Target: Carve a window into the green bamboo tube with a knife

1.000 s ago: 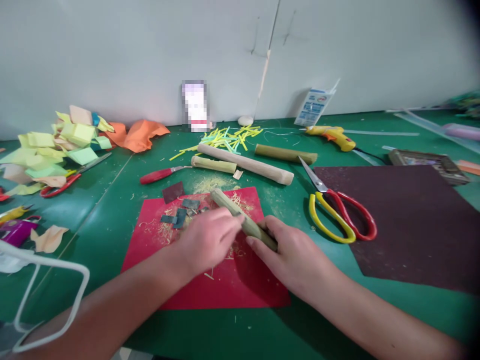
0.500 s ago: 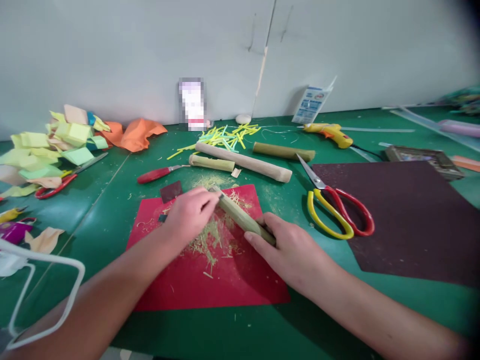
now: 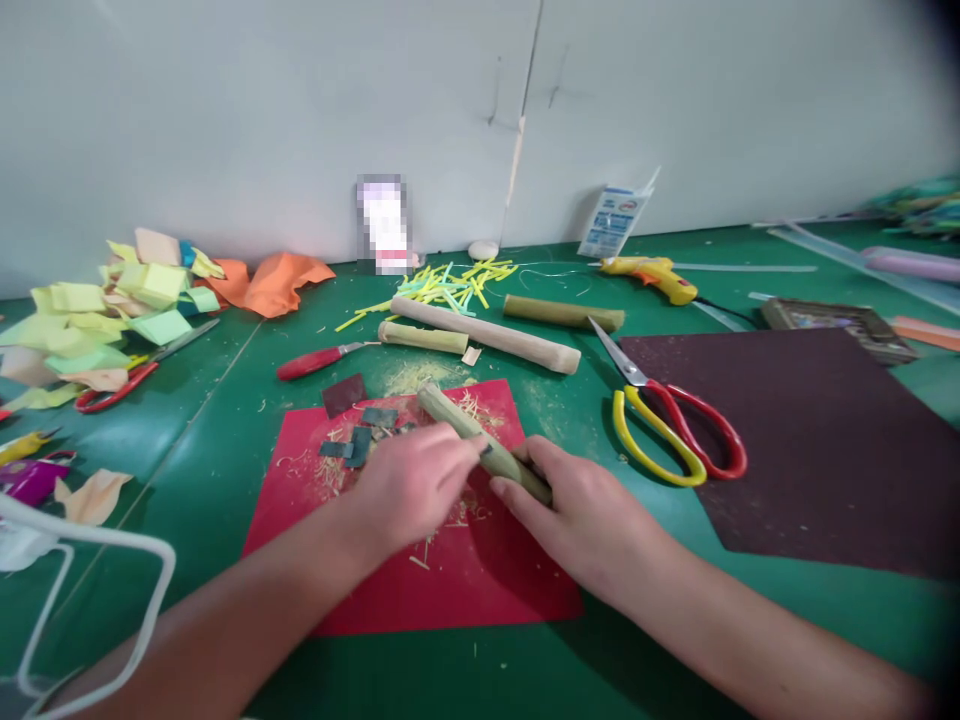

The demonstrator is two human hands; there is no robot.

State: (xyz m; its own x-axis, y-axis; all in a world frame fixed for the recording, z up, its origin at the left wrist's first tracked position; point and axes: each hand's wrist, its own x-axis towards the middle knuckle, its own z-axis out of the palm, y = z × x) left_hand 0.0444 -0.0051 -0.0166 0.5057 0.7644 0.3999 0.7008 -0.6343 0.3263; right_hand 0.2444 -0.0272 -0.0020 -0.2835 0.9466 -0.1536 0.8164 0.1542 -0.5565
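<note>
My right hand (image 3: pixel 581 505) is wrapped around the near end of a pale green bamboo stick (image 3: pixel 454 412). The stick slants away to the upper left over a red sheet (image 3: pixel 450 595). My left hand (image 3: pixel 420 485) is closed in a pinch on top of the stick, close to my right fingers. A small dark scrap of sandpaper (image 3: pixel 487 449) shows under its fingertips, pressed to the wood. More dark sandpaper scraps (image 3: pixel 361 446) and pale shavings (image 3: pixel 466 514) lie on the red sheet. A brownish square of sandpaper (image 3: pixel 344 396) overlaps the sheet's far left corner.
Beyond the sheet lie a red-handled knife (image 3: pixel 309 363), bamboo pieces (image 3: pixel 480 332) and yellow-green strips (image 3: pixel 450 287). Scissors (image 3: pixel 628 367) rest at the right by a large dark brown sheet (image 3: pixel 780 440). A glue gun (image 3: pixel 652 278) is behind. Folded paper (image 3: pixel 150 285) is heaped at the left.
My left hand has slid with the sandpaper from the stick's far end down toward my right hand, uncovering the scraps on the sheet. My right hand keeps its grip.
</note>
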